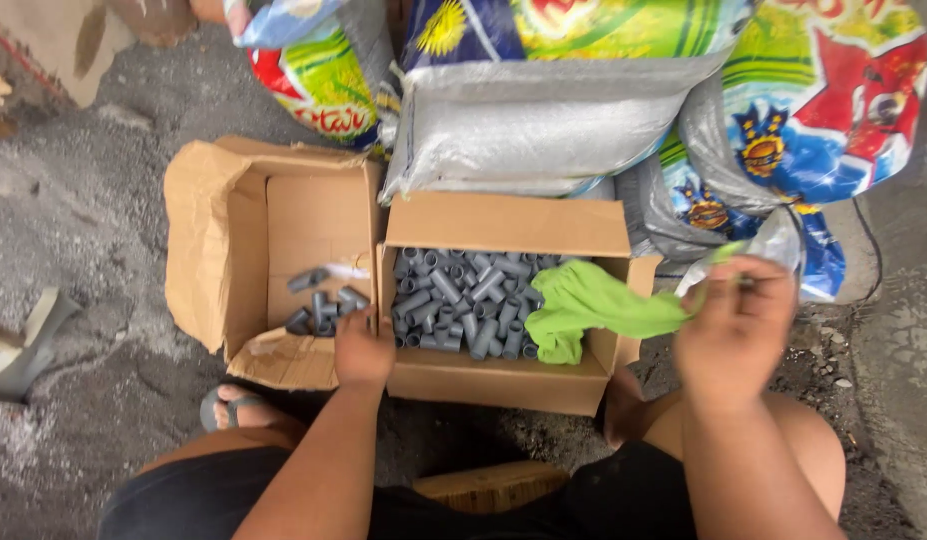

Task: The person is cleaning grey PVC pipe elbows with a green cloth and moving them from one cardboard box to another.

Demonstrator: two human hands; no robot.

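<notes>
My left hand [362, 350] rests on the shared edge between two cardboard boxes, fingers curled; what it holds, if anything, is hidden. The left box [245, 215] holds a few grey pipe fittings [323, 304]. The right box [503, 225] is filled with several grey pipe fittings [461, 296]. My right hand [735, 325] is raised to the right of that box and grips a green cloth [588, 305] that trails across the box's right corner.
Large printed woven sacks [543, 110] lean behind the boxes. The floor [93, 210] is grey and gritty. My sandalled foot [235, 408] is below the left box. A wooden block [488, 485] lies between my knees. A grey object [28, 345] lies at far left.
</notes>
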